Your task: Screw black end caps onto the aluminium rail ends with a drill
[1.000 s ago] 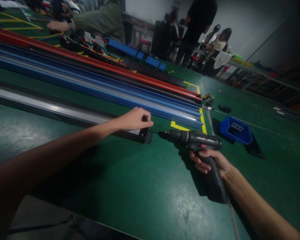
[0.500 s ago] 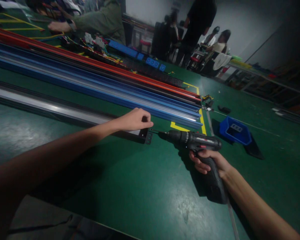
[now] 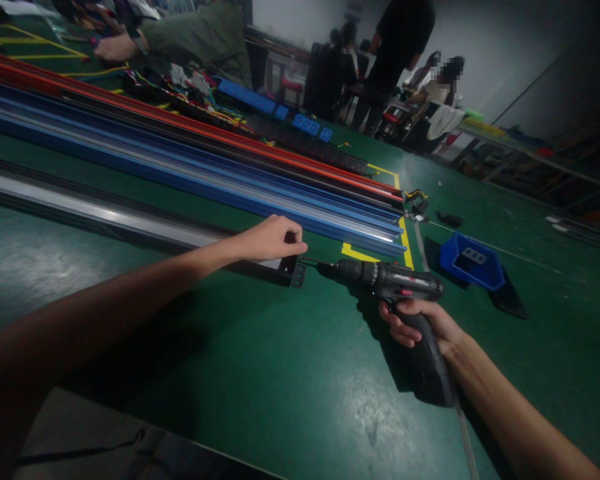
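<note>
My right hand is wrapped round the handle of a black cordless drill. The drill lies level, its long thin bit pointing left at the end of a long black metal profile with a pale inner face. At that end sits a black end piece with slots. My left hand is closed over the profile's end, thumb and index finger curled down beside the bit's tip. The bit reaches the end piece; whether it sits in a screw is too small to tell.
Behind the profile run long blue profiles and an orange-red profile. A blue bin stands right of the drill on the green table. Wired socket strips lie farther back, near another person's hand.
</note>
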`<action>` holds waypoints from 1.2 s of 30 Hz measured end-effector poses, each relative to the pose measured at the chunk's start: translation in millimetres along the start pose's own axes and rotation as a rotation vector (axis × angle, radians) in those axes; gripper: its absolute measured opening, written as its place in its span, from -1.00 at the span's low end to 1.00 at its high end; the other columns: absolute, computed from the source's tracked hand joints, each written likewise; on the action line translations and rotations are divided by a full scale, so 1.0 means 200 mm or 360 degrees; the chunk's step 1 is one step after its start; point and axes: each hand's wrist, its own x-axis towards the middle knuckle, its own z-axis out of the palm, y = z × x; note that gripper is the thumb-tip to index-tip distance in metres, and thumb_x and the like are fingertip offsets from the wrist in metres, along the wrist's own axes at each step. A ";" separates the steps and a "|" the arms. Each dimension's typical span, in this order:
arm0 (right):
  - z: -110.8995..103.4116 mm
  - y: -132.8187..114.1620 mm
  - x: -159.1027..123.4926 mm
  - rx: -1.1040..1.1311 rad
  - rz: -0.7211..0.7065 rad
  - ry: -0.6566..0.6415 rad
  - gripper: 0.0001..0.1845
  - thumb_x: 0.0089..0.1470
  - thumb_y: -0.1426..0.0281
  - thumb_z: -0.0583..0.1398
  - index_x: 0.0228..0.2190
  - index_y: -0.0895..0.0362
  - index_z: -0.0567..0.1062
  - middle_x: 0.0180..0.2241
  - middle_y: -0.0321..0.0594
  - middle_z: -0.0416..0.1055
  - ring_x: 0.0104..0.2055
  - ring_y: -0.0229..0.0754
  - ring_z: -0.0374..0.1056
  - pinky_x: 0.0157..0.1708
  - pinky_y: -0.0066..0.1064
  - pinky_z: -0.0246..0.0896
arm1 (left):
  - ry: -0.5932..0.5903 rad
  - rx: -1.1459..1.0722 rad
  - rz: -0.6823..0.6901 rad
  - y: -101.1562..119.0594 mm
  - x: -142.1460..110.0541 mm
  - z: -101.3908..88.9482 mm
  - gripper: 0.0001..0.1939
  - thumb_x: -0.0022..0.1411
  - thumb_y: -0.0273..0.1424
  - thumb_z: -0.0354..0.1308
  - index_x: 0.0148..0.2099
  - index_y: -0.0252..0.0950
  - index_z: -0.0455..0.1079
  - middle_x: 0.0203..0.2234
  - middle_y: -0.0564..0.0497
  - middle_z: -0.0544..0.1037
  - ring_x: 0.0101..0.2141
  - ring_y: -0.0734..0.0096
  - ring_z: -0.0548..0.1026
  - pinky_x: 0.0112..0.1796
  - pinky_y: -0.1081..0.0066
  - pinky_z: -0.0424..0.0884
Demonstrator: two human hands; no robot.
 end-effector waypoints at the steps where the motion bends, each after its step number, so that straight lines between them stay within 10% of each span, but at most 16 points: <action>1: 0.00 0.00 0.00 0.0004 -0.0002 0.0001 -0.79 0.07 0.42 0.28 -0.28 0.32 0.60 -0.49 -0.24 0.41 -0.69 -0.47 0.12 -0.63 -0.55 0.26 | -0.0001 -0.0002 0.0003 0.00 0.00 0.00 -0.70 0.23 -0.18 0.20 -0.40 -0.31 0.49 -0.56 0.07 0.54 -0.50 0.51 0.42 -0.41 0.46 0.19; 36: 0.00 0.00 0.00 -0.0033 0.0024 -0.0054 -0.75 0.10 0.38 0.26 -0.22 0.30 0.57 -0.44 -0.19 0.43 -0.66 -0.46 0.14 -0.61 -0.55 0.28 | -0.0015 -0.0017 0.0004 0.00 0.00 -0.01 -0.69 0.23 -0.17 0.21 -0.39 -0.32 0.50 -0.55 0.06 0.54 -0.51 0.52 0.39 -0.41 0.47 0.17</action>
